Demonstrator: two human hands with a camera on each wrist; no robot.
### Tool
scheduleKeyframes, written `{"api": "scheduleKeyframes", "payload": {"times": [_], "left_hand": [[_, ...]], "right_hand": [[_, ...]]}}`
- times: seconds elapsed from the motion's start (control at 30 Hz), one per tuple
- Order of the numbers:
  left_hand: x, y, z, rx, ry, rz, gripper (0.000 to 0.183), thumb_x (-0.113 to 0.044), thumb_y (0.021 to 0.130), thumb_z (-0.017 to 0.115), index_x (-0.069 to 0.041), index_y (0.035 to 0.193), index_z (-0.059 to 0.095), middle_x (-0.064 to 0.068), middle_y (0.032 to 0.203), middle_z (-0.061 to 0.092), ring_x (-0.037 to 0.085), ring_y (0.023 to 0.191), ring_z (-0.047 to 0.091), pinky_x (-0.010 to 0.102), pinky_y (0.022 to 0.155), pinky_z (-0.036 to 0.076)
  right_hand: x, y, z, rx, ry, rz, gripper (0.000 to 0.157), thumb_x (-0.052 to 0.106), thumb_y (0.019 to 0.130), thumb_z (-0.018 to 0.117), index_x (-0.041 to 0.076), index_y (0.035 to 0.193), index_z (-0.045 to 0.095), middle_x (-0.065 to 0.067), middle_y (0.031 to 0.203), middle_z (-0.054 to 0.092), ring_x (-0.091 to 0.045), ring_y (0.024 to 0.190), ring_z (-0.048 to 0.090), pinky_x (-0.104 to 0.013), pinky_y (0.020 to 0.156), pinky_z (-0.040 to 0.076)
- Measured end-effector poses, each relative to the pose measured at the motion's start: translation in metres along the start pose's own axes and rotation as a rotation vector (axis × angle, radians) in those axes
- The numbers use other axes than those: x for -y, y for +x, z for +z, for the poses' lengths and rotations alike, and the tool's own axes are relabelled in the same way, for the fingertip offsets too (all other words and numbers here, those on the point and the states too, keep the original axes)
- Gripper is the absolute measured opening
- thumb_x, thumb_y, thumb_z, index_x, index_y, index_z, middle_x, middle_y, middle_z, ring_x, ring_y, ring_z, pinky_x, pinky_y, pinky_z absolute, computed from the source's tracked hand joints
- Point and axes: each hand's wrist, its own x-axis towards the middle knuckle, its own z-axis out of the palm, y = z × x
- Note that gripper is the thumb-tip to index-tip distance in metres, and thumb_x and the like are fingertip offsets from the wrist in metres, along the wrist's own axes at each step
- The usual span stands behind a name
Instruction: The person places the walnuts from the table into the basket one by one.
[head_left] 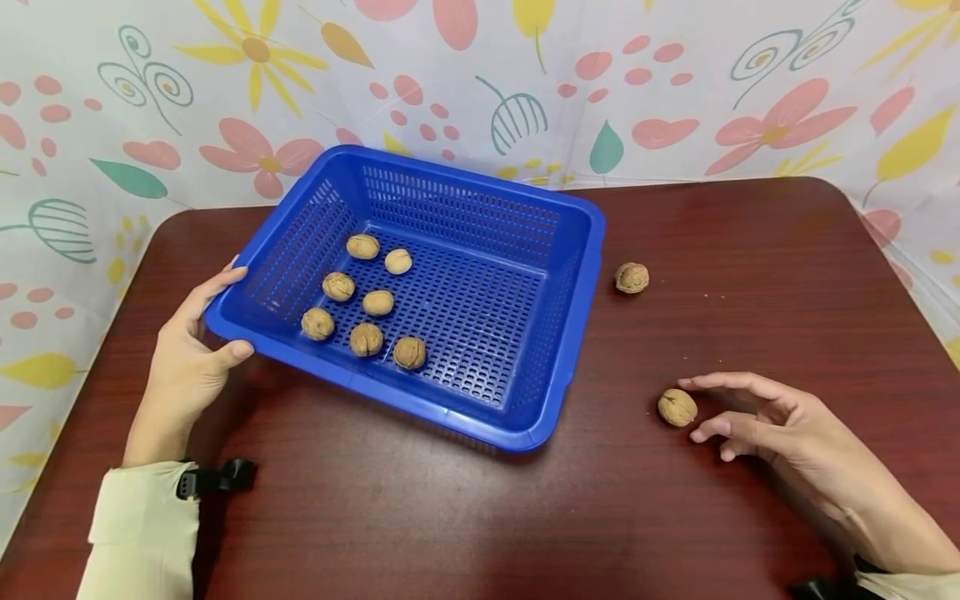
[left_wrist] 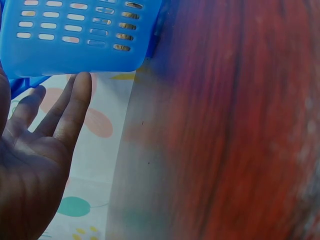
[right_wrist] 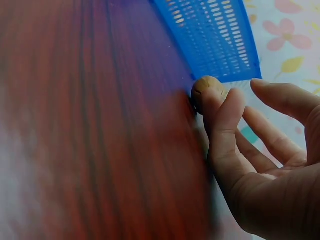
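Observation:
A blue plastic basket (head_left: 579,312) with slotted walls stands on the left half of the table. Several walnuts (head_left: 366,340) lie spread over the left part of its floor. My left hand (head_left: 183,358) grips its near left corner, thumb at the front rim and fingers along the left side. In the left wrist view, those fingers (left_wrist: 75,107) reach up to the basket's edge. To the right, a loose walnut (head_left: 677,408) rests on the table, right at the fingertips of my right hand (head_left: 795,442). Its thumb and index finger are spread apart beside the nut.
Another walnut (head_left: 632,278) lies farther back, just right of the basket. The dark red wooden table (head_left: 480,517) has rounded far corners. A white cloth (head_left: 465,83) with printed flowers hangs behind it. Small crumbs dot the right side of the tabletop.

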Motion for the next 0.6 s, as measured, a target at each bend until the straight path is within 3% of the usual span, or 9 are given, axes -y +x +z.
{"api": "scheduleKeyframes", "payload": {"times": [0.17,0.4,0.6], "left_hand": [[0.001,0.001,0.0,0.001,-0.004,0.008,0.086,-0.026,0.073,0.097,-0.003,0.147,0.059,0.008,0.164,0.046,0.014,0.146,0.049,0.012,0.108,0.045],[0.001,0.0,0.0,0.008,-0.005,0.005,0.085,-0.026,0.074,0.096,-0.003,0.147,0.058,0.008,0.165,0.045,0.014,0.146,0.049,0.012,0.108,0.045],[0.001,0.0,-0.001,0.014,-0.014,0.003,0.085,-0.025,0.075,0.095,-0.004,0.148,0.058,0.008,0.165,0.045,0.013,0.145,0.049,0.012,0.108,0.045]], "right_hand": [[0.001,0.001,0.006,-0.021,-0.009,0.001,0.046,-0.016,0.103,0.047,-0.005,0.147,0.05,-0.003,0.139,0.069,-0.019,0.102,0.076,-0.031,0.07,0.062],[0.005,0.009,0.018,-0.033,-0.143,0.05,0.044,-0.009,0.102,0.057,-0.002,0.145,0.054,-0.014,0.109,0.079,-0.019,0.095,0.077,-0.035,0.066,0.062],[0.006,0.013,0.022,-0.024,-0.224,0.059,0.044,-0.005,0.101,0.06,0.0,0.144,0.056,-0.003,0.118,0.077,-0.02,0.09,0.077,-0.037,0.063,0.061]]}}
